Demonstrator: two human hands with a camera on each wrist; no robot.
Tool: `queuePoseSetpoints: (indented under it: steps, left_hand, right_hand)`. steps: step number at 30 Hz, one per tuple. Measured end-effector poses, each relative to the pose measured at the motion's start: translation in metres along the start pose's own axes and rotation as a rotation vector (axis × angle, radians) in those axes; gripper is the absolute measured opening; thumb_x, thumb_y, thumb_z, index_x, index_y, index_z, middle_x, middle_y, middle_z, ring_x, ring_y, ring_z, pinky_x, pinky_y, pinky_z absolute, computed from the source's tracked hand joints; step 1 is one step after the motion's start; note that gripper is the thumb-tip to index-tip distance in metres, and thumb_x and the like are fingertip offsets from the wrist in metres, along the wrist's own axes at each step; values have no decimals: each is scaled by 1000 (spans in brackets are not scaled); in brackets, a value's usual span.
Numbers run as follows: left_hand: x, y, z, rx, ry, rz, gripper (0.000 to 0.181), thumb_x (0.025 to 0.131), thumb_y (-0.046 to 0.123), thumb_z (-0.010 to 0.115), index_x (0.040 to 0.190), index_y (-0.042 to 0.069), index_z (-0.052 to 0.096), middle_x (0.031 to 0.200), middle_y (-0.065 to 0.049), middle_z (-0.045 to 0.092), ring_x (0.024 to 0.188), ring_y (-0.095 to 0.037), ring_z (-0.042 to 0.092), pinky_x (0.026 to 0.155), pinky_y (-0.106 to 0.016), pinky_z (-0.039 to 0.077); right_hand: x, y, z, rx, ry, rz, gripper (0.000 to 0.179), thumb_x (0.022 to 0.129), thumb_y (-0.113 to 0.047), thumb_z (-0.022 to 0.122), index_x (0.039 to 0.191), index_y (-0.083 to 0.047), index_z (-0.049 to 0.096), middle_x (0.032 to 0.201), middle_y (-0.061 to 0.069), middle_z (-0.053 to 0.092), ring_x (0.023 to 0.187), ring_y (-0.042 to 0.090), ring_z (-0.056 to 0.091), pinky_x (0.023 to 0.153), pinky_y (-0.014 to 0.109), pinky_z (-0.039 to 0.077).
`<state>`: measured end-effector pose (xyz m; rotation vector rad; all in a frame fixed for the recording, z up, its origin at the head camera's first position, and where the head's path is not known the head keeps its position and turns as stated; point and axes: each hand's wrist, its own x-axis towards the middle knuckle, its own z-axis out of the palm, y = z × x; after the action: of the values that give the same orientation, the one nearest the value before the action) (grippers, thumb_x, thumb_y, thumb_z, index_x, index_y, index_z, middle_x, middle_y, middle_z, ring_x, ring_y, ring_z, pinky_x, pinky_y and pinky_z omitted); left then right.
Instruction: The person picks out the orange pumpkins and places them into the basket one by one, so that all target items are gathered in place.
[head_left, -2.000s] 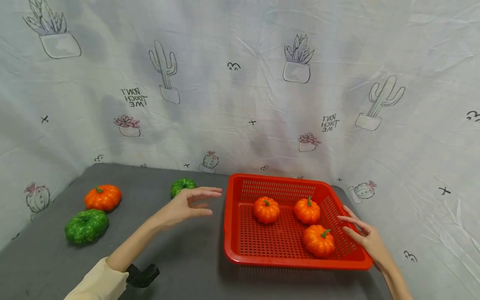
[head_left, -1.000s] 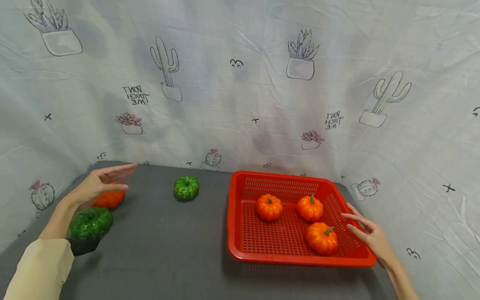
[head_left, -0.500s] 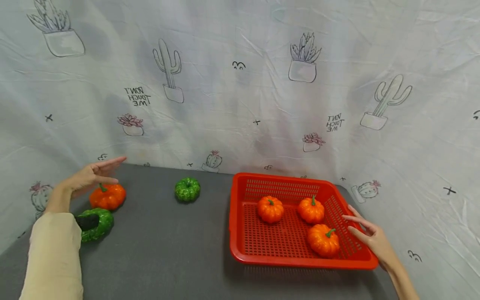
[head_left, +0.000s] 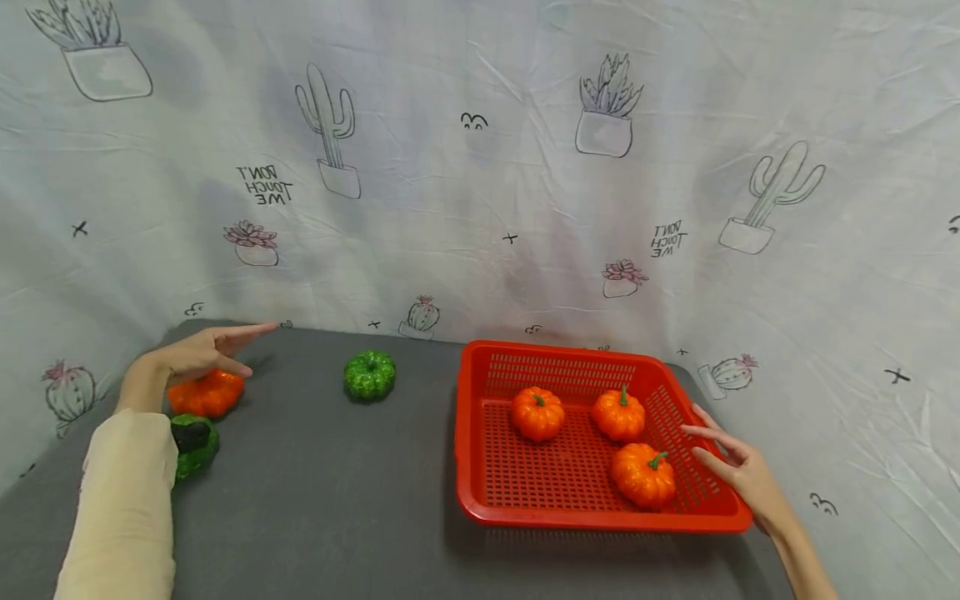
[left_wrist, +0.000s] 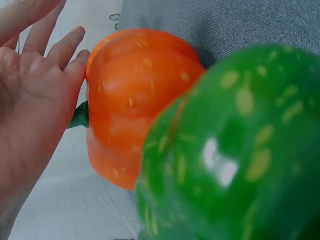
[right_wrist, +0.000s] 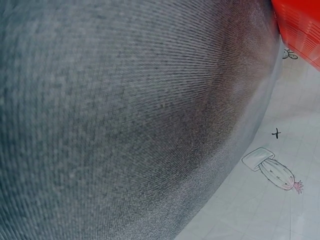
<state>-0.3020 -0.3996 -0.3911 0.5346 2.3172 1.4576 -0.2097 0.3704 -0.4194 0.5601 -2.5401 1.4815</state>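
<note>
My left hand hovers over an orange pumpkin at the back left, fingers stretched out toward the wall. In the left wrist view the palm faces that pumpkin's green stem, fingertips right at its side. Just in front sits a green pumpkin, partly hidden by the sleeve and the black wrist camera. On the right stands a red plastic basket with three orange pumpkins inside. My right hand rests at the basket's right rim, fingers loosely extended. The right wrist view shows only a corner of the basket, not the hand.
Another green pumpkin lies near the back, left of the basket. A grey cloth covers the table. Behind and at the sides hangs a pale curtain printed with cacti.
The left hand has gone from beside the basket leftward to above the orange pumpkin, no longer overlapping the middle green pumpkin. The right hand has stayed at the basket rim.
</note>
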Motion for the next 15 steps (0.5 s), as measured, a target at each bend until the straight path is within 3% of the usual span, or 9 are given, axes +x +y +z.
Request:
queuePoseSetpoints:
  steps: [1, 5, 8, 11, 15]
  left_hand:
    - [2, 1, 0, -1, -2, -1, 78, 88, 1, 63, 154, 14, 23, 159, -17, -6, 141, -41, -9, 90, -9, 37]
    - [6, 1, -1, -6, 20, -11, 78, 87, 1, 65, 153, 14, 26, 159, -18, -3, 142, -42, -6, 87, -7, 37]
    - [2, -2, -4, 30, 88, 18, 75, 86, 2, 66, 151, 11, 31, 159, -1, 14, 144, -10, 13, 88, -8, 39]
    - [-9, -6, -10, 73, 136, 50, 73, 88, 2, 65, 151, 12, 31, 154, 15, 23, 124, 20, 28, 87, -9, 41]
    - [-25, -9, -20, 72, 124, 71, 72, 92, 0, 58, 154, 16, 25, 153, 20, 19, 115, 27, 30, 84, -9, 38]
  right_hand:
    - [0, -1, 0, 1, 1, 0, 35, 95, 3, 55, 128, 12, 52, 155, 2, 29, 132, -10, 29, 91, 6, 35]
    - [-1, -2, -2, -1, 10, 7, 35, 95, 2, 55, 128, 11, 53, 155, 2, 30, 132, -10, 29, 91, 6, 34]
    - [0, -2, -1, 0, 1, 13, 35, 96, 1, 54, 129, 10, 53, 156, 3, 28, 132, -10, 29, 91, 6, 34]
    - [1, 0, 0, 11, -8, 8, 35, 95, 1, 54, 129, 11, 52, 156, 6, 28, 133, -9, 28, 92, 6, 34]
    - [1, 2, 0, 27, 5, -4, 34, 94, 4, 54, 128, 13, 52, 155, 6, 29, 133, -8, 29, 93, 7, 33]
